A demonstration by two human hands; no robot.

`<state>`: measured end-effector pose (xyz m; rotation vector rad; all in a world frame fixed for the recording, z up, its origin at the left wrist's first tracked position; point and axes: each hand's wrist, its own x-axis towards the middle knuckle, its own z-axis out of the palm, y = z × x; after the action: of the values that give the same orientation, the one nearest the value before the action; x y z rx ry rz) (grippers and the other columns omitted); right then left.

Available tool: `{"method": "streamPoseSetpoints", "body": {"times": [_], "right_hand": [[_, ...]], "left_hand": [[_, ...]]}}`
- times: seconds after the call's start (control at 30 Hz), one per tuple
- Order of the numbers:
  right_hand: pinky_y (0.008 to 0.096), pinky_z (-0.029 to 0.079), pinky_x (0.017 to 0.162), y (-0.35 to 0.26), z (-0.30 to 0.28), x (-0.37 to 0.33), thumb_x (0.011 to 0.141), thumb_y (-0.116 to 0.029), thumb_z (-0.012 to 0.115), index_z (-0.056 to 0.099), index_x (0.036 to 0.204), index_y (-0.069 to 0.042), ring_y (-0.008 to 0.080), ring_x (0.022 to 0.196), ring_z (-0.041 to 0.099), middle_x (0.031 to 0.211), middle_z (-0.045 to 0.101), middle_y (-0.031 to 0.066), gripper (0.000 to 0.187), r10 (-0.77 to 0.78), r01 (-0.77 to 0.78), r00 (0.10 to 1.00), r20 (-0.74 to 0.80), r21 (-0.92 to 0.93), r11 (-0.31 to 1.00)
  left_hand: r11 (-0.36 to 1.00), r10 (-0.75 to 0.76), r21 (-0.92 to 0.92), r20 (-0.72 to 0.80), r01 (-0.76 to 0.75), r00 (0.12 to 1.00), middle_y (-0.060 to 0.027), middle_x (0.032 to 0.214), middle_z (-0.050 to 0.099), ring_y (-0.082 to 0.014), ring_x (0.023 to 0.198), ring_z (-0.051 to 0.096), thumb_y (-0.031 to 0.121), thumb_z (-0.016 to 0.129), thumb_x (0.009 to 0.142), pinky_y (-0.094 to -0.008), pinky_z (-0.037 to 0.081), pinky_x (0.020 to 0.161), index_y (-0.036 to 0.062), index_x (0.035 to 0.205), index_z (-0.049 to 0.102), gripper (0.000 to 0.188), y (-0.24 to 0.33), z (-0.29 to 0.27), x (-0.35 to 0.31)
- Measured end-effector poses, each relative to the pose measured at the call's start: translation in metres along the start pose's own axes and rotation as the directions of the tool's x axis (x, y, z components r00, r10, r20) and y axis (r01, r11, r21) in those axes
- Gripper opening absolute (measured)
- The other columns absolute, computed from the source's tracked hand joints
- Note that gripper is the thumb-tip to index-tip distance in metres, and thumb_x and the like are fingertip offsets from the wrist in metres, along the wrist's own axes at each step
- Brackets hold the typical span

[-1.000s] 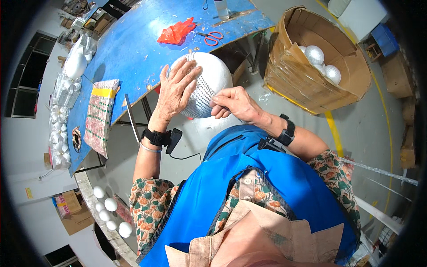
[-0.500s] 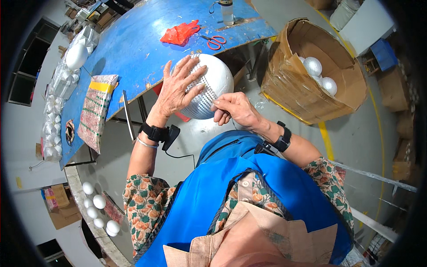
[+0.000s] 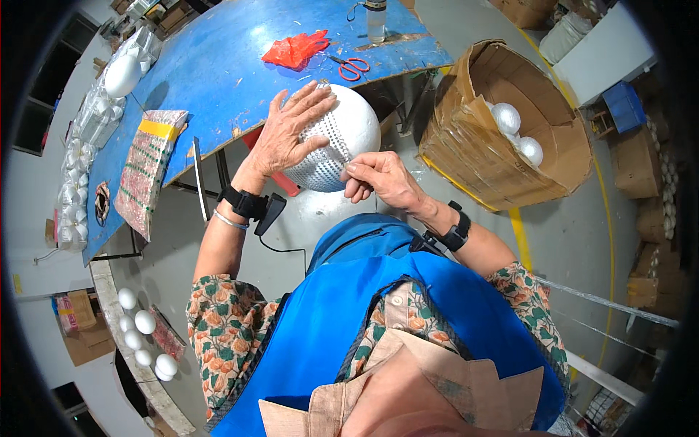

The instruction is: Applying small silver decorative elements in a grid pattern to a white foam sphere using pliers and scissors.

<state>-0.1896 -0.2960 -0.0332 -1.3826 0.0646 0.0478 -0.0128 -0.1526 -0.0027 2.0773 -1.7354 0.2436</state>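
touching ball (image 3: pixel 358 120), left hand (image 3: pixel 295 131) has floor (image 3: pixel 466 233) space past table (image 3: pixel 226 142) edge

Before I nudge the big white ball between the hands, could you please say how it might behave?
The big white ball would probably roll, being round. It seems fairly stiff: its outline looks even with the left hand spread against it. Its bare side looks smooth, so may be slipperier than the dotted part.
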Motion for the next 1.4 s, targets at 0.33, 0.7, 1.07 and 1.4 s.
{"method": "streamPoseSetpoints", "body": {"times": [0.33,0.7,1.07,1.4], "right_hand": [[0.0211,0.050,0.058,0.001,0.005,0.002,0.094,-0.024,0.049,0.061,0.091,0.003,0.0110,0.063,0.062,0.073,0.064,0.0082,0.030,-0.019,0.018,1.000,0.017,0.032,0.999],[0.0228,0.051,0.062,0.000,0.004,-0.002,0.095,-0.023,0.047,0.060,0.094,0.004,0.0118,0.067,0.061,0.075,0.064,0.0092,0.030,0.002,-0.003,0.998,0.061,0.007,1.000],[0.0230,0.051,0.062,-0.003,0.003,-0.014,0.095,-0.021,0.047,0.061,0.095,0.004,0.0124,0.066,0.061,0.075,0.064,0.0092,0.028,0.028,-0.028,0.993,0.113,-0.005,1.000],[0.0240,0.052,0.063,-0.002,0.001,-0.018,0.095,-0.020,0.047,0.061,0.097,0.005,0.0136,0.067,0.063,0.075,0.064,0.0094,0.029,0.015,-0.011,0.988,0.153,-0.026,1.000]], "left_hand": [[0.994,-0.058,-0.094,0.036,0.061,0.998,-0.0034,0.141,0.038,-0.0229,0.135,0.026,0.035,0.040,0.093,-0.0527,0.010,0.107,0.0178,0.129,0.049,0.041,-0.003,-0.006,0.001],[0.984,-0.078,-0.159,0.031,0.082,0.996,-0.0032,0.139,0.041,-0.0206,0.135,0.026,0.035,0.038,0.095,-0.0554,0.011,0.105,0.0182,0.130,0.048,0.040,-0.006,-0.012,0.004],[0.982,-0.109,-0.156,-0.006,0.107,0.994,-0.0041,0.137,0.042,-0.0209,0.134,0.028,0.042,0.037,0.094,-0.0540,0.009,0.107,0.0172,0.126,0.051,0.043,-0.025,-0.009,0.007],[0.961,-0.171,-0.222,0.002,0.167,0.985,-0.0053,0.137,0.043,-0.0219,0.133,0.029,0.035,0.038,0.095,-0.0439,0.016,0.109,0.0132,0.126,0.052,0.041,-0.035,-0.008,0.010]]}}
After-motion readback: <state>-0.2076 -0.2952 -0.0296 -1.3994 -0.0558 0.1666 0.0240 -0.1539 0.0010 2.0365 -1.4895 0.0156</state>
